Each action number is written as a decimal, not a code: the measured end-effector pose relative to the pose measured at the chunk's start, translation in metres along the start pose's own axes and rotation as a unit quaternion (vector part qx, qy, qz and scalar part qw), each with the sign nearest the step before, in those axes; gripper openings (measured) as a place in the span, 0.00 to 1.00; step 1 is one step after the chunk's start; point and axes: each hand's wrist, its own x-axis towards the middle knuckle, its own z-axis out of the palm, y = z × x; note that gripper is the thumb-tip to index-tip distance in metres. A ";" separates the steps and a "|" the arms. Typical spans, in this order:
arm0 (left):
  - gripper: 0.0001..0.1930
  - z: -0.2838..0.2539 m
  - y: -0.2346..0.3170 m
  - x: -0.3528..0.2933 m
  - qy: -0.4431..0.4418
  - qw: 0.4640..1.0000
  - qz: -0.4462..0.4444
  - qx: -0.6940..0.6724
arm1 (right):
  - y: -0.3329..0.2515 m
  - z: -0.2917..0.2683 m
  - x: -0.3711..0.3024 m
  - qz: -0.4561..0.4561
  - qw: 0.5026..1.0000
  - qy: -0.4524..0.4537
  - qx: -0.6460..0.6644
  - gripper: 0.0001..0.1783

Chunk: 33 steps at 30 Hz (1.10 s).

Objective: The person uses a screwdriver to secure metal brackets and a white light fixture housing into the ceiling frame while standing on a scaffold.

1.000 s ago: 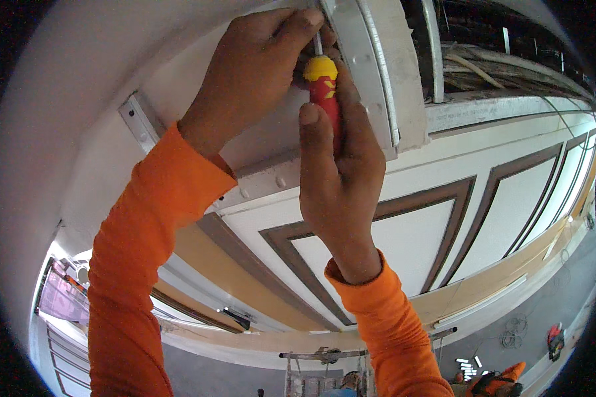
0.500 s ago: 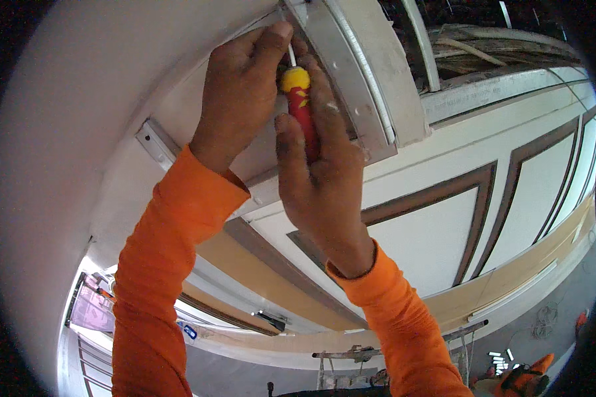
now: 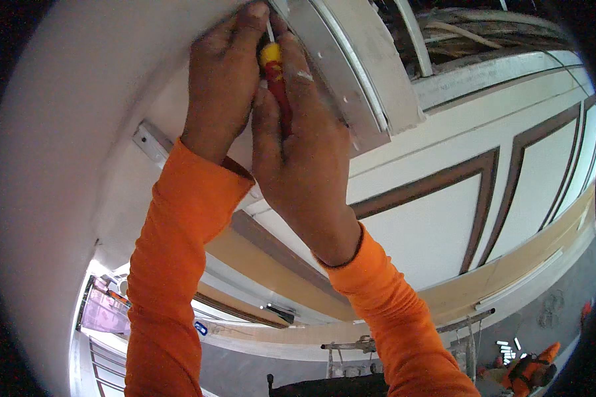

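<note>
Right hand (image 3: 304, 159) grasps red-and-yellow-handled screwdriver (image 3: 275, 73); left hand (image 3: 222, 79) fingers pinch its tip beside curved grey metal channel (image 3: 341, 79); white panelled wall (image 3: 444, 218) behind

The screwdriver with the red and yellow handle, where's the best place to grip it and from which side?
Grip the screwdriver around its red handle, from below. Its thin shaft points up into the metal channel, so only the handle end is free. The right hand already wraps it that way, while the left hand pinches near the tip.
</note>
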 end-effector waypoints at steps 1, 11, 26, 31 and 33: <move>0.19 -0.002 0.001 0.003 -0.013 1.000 -0.002 0.009 | -0.003 0.000 0.000 0.015 1.000 -0.003 0.004 0.31; 0.21 0.000 0.007 -0.011 -0.041 0.995 -0.037 -0.086 | -0.012 -0.013 -0.008 0.044 0.998 -0.035 -0.041 0.32; 0.19 0.015 0.002 -0.023 -0.016 0.991 0.008 -0.130 | 0.011 -0.023 -0.012 0.032 0.995 -0.046 0.080 0.29; 0.21 0.005 0.000 -0.012 -0.008 0.999 0.039 -0.018 | 0.022 -0.018 0.000 -0.039 0.992 -0.019 0.115 0.26; 0.21 0.006 -0.001 -0.005 -0.012 0.999 0.034 -0.029 | 0.005 -0.015 0.009 0.007 0.991 -0.023 0.128 0.25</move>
